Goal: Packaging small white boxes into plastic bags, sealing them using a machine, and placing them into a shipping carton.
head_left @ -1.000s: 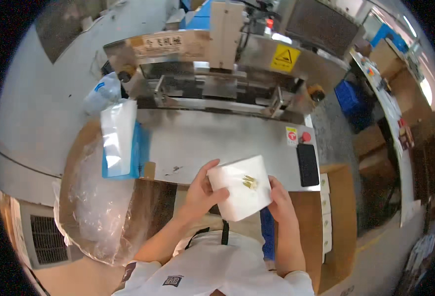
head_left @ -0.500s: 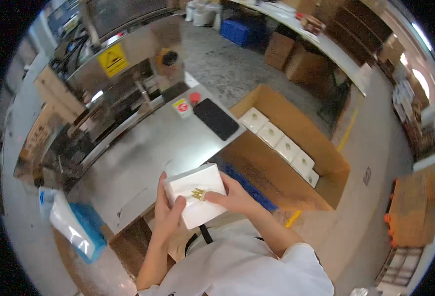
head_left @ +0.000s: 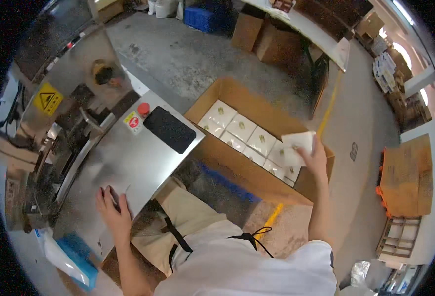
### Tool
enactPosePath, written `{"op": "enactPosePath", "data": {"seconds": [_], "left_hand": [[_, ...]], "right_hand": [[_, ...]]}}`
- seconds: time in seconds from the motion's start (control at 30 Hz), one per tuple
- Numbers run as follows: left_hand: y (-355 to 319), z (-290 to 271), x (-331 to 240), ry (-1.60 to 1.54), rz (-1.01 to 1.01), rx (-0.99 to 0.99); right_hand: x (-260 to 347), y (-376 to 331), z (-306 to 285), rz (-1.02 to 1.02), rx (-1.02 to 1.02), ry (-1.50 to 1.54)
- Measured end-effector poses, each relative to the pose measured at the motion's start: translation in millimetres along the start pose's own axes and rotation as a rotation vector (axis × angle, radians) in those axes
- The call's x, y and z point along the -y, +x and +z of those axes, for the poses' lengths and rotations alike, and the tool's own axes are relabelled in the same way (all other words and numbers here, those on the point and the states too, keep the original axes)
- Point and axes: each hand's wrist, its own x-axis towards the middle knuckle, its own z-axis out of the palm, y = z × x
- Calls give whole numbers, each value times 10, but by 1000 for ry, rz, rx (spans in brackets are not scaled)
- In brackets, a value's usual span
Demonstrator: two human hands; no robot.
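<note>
My right hand (head_left: 317,160) grips a white square packet (head_left: 295,143), slightly smeared by motion, at the right end of a long open cardboard carton (head_left: 266,112). Rows of similar white packets (head_left: 242,126) fill much of the carton, each with a small gold-green mark in its middle. On the metal worktop (head_left: 133,172) to the left rests my left hand (head_left: 114,212), fingers apart and holding nothing.
A black phone-like slab (head_left: 170,129) and a red button (head_left: 144,109) sit at the worktop's far corner. Machinery with a yellow warning sign (head_left: 48,98) stands at the left. Below it lies a blue-and-white plastic pack (head_left: 72,259). Brown boxes (head_left: 276,44) stand under a far table.
The white packet, earlier held by both hands before my body, has moved right over the carton in my right hand. My left hand let go and now lies on the worktop. The view shifted right.
</note>
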Motion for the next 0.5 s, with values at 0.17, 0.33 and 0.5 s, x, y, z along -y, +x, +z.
{"op": "enactPosePath", "data": {"seconds": [0.17, 0.33, 0.5], "left_hand": [[-4, 18, -30, 38, -39, 24], [32, 34, -45, 156, -14, 70], [-11, 49, 33, 157, -44, 74]], "right_hand": [[-439, 47, 171, 282, 482, -527], [-1019, 22, 226, 247, 683, -520], [-956, 302, 184, 361, 982, -434]]}}
